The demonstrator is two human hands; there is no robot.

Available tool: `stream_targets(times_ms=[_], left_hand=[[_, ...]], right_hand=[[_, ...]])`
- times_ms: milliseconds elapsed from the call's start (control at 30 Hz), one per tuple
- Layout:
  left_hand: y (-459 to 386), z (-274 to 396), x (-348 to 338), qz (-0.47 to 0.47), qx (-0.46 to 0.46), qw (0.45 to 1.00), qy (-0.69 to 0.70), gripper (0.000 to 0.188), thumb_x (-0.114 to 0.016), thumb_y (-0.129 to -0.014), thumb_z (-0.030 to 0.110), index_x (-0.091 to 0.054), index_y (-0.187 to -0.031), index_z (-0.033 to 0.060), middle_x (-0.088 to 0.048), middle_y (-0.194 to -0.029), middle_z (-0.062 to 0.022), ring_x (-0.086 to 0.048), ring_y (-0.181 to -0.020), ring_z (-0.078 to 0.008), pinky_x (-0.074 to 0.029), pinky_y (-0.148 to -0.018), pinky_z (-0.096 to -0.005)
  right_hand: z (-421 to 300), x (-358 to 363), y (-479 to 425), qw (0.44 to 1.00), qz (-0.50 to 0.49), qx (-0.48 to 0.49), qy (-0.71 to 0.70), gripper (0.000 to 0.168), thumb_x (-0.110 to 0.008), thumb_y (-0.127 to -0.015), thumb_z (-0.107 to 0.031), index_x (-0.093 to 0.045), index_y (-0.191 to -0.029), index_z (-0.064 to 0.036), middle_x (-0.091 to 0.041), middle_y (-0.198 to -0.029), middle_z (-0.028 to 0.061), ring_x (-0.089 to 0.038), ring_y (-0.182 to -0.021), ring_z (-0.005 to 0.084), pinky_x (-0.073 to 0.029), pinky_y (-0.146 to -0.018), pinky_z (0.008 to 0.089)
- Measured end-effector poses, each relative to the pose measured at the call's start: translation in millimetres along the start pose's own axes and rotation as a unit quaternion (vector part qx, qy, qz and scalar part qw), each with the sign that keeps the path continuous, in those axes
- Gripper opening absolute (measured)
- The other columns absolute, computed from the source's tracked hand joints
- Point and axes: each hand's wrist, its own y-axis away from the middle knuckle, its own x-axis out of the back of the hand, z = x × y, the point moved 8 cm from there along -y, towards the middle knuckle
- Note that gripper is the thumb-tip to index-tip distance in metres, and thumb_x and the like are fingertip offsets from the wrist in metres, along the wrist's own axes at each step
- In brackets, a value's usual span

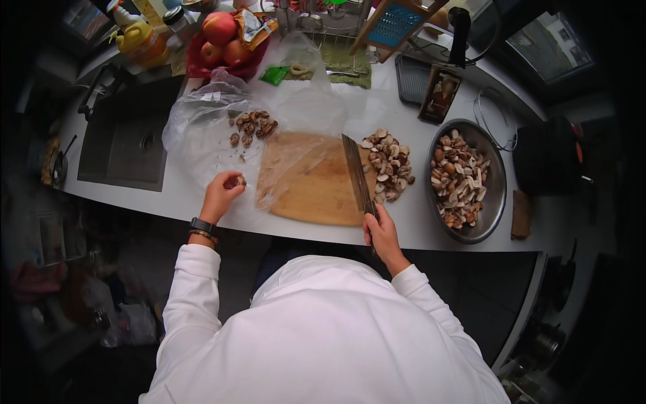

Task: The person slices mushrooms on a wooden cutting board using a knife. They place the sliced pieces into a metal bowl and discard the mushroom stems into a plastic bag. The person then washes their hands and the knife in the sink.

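My left hand (220,196) pinches a small mushroom piece (241,181) just left of the wooden cutting board (308,192). In my right hand (384,233) is the handle of a wide-bladed kitchen knife (356,169), its blade pointing away from me over the board's right part. Beyond my left hand, several whole brown mushrooms (256,122) lie on a clear plastic bag (199,136), which overlaps the board's left edge. Sliced mushrooms (389,164) are heaped at the board's right edge. Farther right, an oval metal bowl (499,197) holds many more cut mushrooms (459,177).
A dark sink (121,141) is set into the counter at left. At the back stand a red bag of fruit (222,45), a green packet (274,75), a grater (396,26), a grey tray (411,78) and a dark box (440,94). A brown block (521,214) lies right of the bowl.
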Motion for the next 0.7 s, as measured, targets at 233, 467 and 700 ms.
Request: stream_targets(times_ms=[233, 467, 700], left_hand=[[-9.6, 88.2, -110.9, -0.211, 0.003, 0.913, 0.348, 0.035, -0.058, -0.084, 0.004, -0.053, -0.118, 0.004, -0.059, -0.103, -0.0003, -0.054, -0.087, -0.007, -0.044, -0.073, -0.0204], [-32.0, 84.9, -203.1, -0.05, -0.14, 0.989, -0.004, 0.031, -0.066, -0.076, 0.003, -0.056, -0.106, 0.0006, -0.06, -0.086, -0.003, -0.056, -0.069, -0.0115, -0.047, -0.064, -0.0244], [-29.6, 100.6, -209.6, -0.024, -0.157, 0.983, -0.086, 0.03, -0.068, -0.072, 0.001, -0.059, -0.101, 0.0033, -0.058, -0.083, -0.009, -0.057, -0.066, -0.016, -0.048, -0.063, -0.0277]], right_hand=[[4.1, 11.1, 7.1, 1.0, 0.03, 0.009, -0.002, 0.026, -0.048, -0.092, -0.016, -0.047, -0.113, 0.0, -0.049, -0.065, 0.0008, -0.044, -0.045, 0.0064, -0.037, -0.041, 0.0216], [8.8, 14.3, 12.7, 0.999, 0.03, -0.016, 0.009, 0.028, -0.046, -0.092, -0.017, -0.047, -0.114, -0.001, -0.05, -0.064, 0.0024, -0.046, -0.046, 0.0086, -0.04, -0.043, 0.0239], [6.6, 5.0, 13.7, 0.999, 0.029, -0.016, 0.022, 0.028, -0.045, -0.092, -0.017, -0.046, -0.115, -0.001, -0.05, -0.066, 0.0032, -0.047, -0.047, 0.0094, -0.041, -0.045, 0.025]])
